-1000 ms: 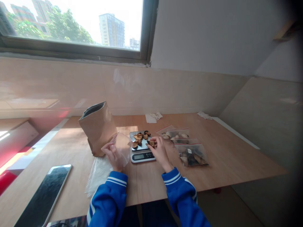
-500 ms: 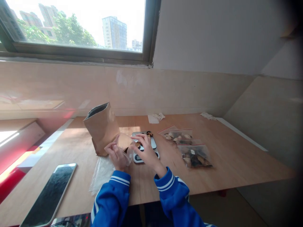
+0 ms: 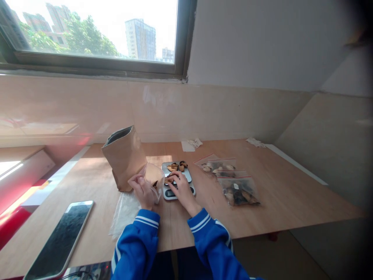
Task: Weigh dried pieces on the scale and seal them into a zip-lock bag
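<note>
My left hand (image 3: 143, 191) is closed on the edge of a clear plastic bag (image 3: 152, 175), which has a dark brown dried piece inside. My right hand (image 3: 184, 192) is over the small silver scale (image 3: 186, 177), its fingers closed round a brown dried piece (image 3: 169, 179) beside the mouth of the bag. More dried pieces (image 3: 173, 167) lie on the back of the scale's plate. Part of the scale's display shows below my right fingers. Behind my left hand stands an open brown paper bag (image 3: 125, 159).
Flat clear bags (image 3: 125, 214) lie under my left wrist. A phone (image 3: 60, 241) lies at the left. Zip bags of dried pieces (image 3: 240, 192) are right of the scale. White scraps (image 3: 192, 144) lie near the wall, below a window.
My right hand has moved slightly down and away from the clear bag, onto a brown piece at the scale. Pieces on the plate that it hid now show. My left hand has hardly moved.
</note>
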### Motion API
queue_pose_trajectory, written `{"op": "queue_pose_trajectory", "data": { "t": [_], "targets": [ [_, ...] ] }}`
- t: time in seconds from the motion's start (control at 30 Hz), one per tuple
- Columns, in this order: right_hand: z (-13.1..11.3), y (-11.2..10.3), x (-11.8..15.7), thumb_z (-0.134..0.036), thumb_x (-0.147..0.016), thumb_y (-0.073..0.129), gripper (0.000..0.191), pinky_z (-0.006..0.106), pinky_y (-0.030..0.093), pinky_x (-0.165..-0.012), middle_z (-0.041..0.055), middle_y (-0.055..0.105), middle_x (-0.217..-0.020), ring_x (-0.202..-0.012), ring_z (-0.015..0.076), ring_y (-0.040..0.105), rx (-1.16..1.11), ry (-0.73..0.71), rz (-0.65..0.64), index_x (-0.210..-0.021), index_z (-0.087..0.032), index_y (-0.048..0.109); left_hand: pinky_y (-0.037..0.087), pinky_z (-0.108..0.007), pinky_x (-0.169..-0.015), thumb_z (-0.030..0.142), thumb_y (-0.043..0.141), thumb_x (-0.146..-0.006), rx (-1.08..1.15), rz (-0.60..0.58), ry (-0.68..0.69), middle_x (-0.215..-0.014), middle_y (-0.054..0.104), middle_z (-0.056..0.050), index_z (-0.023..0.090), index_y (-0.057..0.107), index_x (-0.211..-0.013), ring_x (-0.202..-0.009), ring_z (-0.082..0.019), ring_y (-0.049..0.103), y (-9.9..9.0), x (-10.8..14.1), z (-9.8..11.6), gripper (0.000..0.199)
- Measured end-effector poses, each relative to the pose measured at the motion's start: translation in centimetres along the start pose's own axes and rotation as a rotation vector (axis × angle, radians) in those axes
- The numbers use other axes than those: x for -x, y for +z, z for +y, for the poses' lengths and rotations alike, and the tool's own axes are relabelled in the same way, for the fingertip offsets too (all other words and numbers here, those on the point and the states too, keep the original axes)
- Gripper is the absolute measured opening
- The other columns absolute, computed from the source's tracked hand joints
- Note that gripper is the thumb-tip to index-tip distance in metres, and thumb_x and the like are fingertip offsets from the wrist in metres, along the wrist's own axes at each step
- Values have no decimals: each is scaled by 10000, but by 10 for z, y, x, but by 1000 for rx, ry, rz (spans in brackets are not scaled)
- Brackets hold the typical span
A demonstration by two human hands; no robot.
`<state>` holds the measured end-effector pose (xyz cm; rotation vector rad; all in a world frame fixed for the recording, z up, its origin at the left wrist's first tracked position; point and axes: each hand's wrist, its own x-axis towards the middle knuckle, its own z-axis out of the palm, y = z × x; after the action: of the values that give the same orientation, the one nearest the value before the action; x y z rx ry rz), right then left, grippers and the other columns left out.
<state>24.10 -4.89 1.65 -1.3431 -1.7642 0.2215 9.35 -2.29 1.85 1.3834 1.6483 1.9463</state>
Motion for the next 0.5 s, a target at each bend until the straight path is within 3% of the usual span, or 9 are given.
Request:
{"op": "queue_pose_trajectory", "data": {
  "t": [0.27,0.5],
  "targets": [
    [8,-5,-1,-94,-861,425,213,369,490,-881,71,582,-975,-963,206,580,-139,16,74,-897,-205,604,457,-387,-733,425,314,-922,44,-7,-41,-919,560,-106,203,424,-950,-796,-216,573,2,0,2,249],
    [8,4,-3,-244,-868,526,306,417,460,-952,90,502,-1104,-1078,242,539,-67,53,37,-1172,-225,552,458,-353,-683,422,331,-922,73,-16,-83,-884,563,-73,208,430,-944,-749,-197,587,2,1,4,238]
  ]
}}
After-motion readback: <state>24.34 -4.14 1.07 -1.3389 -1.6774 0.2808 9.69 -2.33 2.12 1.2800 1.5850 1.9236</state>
